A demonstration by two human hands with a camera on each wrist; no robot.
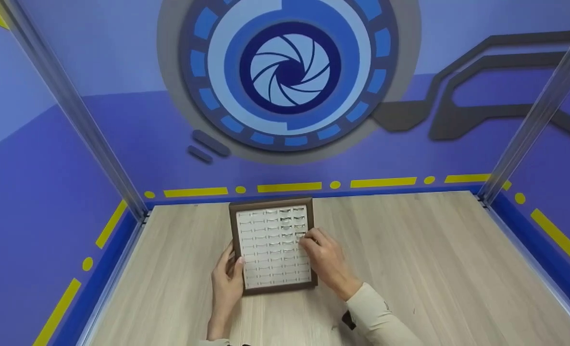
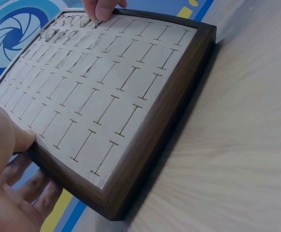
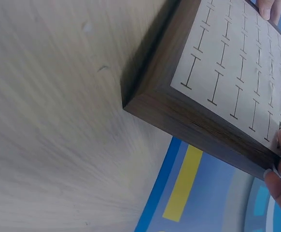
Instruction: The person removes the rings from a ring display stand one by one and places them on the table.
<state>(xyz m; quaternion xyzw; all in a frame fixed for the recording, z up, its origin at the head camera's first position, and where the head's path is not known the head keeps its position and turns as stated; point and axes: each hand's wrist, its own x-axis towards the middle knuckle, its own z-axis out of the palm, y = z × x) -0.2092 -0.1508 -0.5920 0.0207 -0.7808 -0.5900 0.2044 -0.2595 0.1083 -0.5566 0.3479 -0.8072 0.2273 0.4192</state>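
A ring display tray with a brown wood-look frame stands on the table, its white slotted pad facing up toward the head camera. Several rings sit in the two right-hand columns near the far end; the nearer slots hold none. My left hand grips the tray's left side, thumb over the frame and fingers around the outside. At the right edge, my right hand pinches a ring at a slot in the outermost column. Its fingertips largely cover that ring.
The wood-grain tabletop extends around the tray. Behind it rises a blue printed wall with a yellow dashed line. Metal posts stand at the left and right back corners.
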